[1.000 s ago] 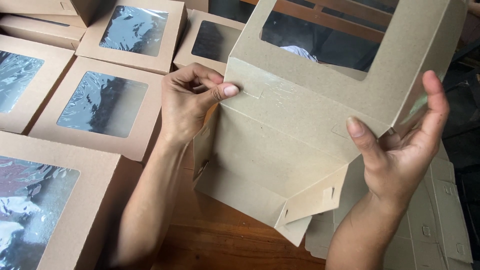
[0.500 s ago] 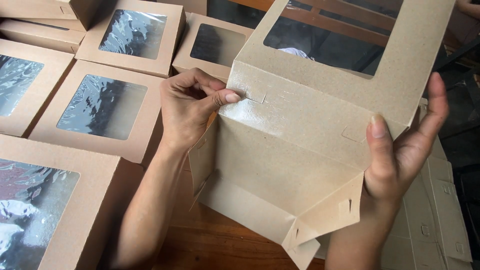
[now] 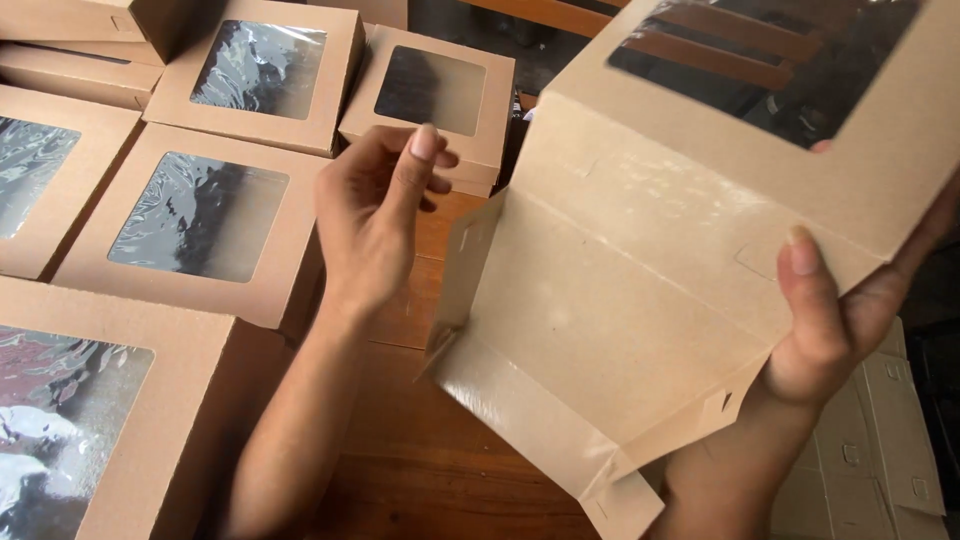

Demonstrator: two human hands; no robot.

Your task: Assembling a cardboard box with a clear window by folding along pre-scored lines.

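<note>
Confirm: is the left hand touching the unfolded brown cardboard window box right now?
No. The left hand is lifted clear of the unfolded brown cardboard window box, with a gap between them; only the right hand holds it.

Both forearms are bare, no sleeves or watch showing. Left hand [image 3: 375,215] and right hand [image 3: 835,320] have no rings, nails short and unpainted.

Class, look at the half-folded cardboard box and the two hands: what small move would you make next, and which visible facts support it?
Probably bring the left hand back to the box's left side flap. The right hand alone grips the unfolded window box, the left hand hovers free beside it, and that flap stands loose, not yet tucked.
</note>
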